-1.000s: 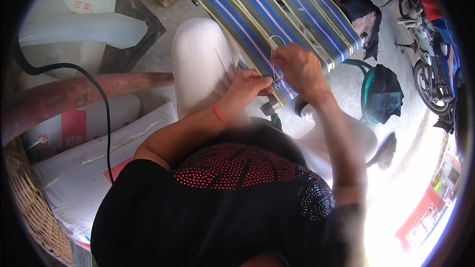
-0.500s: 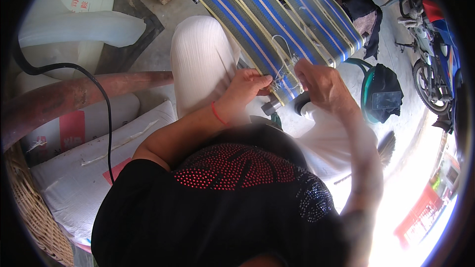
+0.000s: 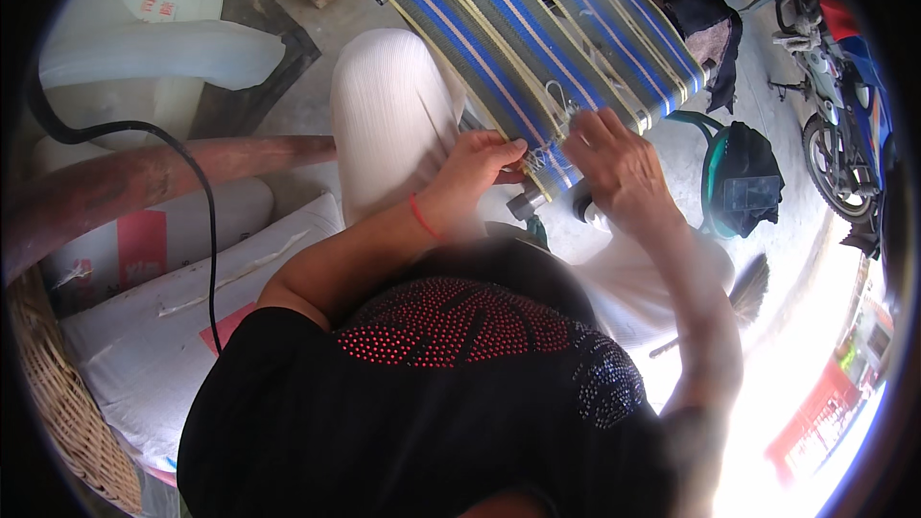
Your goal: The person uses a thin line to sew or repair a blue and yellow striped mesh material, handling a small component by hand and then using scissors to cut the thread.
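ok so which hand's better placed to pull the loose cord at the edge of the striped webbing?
Probably the right hand: its fingertips sit at the pale cord loops on the striped webbing. The left hand is pressed on the webbing's near edge, seemingly steadying it, so it looks less free.

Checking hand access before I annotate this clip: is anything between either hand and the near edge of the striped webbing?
Nothing visible. The left hand and right hand both rest directly on the near edge of the striped webbing, at the cord lacing between them.
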### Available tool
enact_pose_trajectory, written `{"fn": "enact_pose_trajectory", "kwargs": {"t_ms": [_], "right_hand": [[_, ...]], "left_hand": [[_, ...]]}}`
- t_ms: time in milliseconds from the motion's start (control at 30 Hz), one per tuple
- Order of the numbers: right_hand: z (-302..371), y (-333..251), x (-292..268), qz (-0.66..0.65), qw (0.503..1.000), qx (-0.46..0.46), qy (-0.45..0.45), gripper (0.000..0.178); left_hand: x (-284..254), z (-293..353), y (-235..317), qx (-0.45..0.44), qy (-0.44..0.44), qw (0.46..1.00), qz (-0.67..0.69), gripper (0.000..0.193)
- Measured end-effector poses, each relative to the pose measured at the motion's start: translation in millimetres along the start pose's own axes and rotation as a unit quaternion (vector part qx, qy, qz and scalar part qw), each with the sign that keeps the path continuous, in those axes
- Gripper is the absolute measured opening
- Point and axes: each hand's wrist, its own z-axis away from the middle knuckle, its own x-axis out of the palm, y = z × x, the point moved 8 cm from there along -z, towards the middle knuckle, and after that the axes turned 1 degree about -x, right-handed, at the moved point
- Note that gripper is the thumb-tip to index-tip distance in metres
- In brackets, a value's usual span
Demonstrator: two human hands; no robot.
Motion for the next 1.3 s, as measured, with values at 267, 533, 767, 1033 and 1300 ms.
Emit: {"fn": "enact_pose_trajectory", "kwargs": {"t_ms": [267, 533, 767, 1033, 1300], "right_hand": [[67, 22, -10, -0.059, 0.983, 0.156, -0.076, 0.012], [-23, 36, 29, -0.206, 0.961, 0.185, -0.003, 0.009], [-32, 26, 42, -0.151, 0.966, 0.189, -0.095, 0.010], [-58, 35, 49, -0.182, 0.970, 0.162, -0.025, 0.009], [-105, 25, 49, -0.453, 0.861, 0.211, -0.092, 0.014]], "left_hand": [[10, 2, 6, -0.013, -0.010, 0.999, -0.029, 0.019], [-9, -5, -7, -0.036, 0.024, 0.999, -0.014, 0.015], [-10, 0, -2, -0.021, 0.044, 0.998, -0.028, 0.009], [-8, -2, -5, -0.034, 0.036, 0.998, -0.045, 0.012], [0, -1, -2, -0.039, 0.015, 0.998, -0.051, 0.018]]}}
